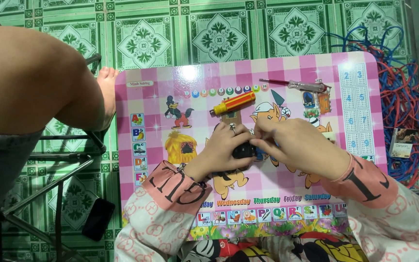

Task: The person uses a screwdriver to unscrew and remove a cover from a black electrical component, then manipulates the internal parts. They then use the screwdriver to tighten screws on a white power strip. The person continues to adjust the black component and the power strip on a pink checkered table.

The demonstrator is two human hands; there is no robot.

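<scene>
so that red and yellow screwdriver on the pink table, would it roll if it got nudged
Probably. The screwdriver has a round, ribbed handle and lies loose on the glossy pink table, so a sideways nudge could roll it. It looks stiff and short, and likely light. The ribs should help grip it.

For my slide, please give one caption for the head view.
Both hands, left hand and right hand, hold a small black part above a pink picture table.
</scene>
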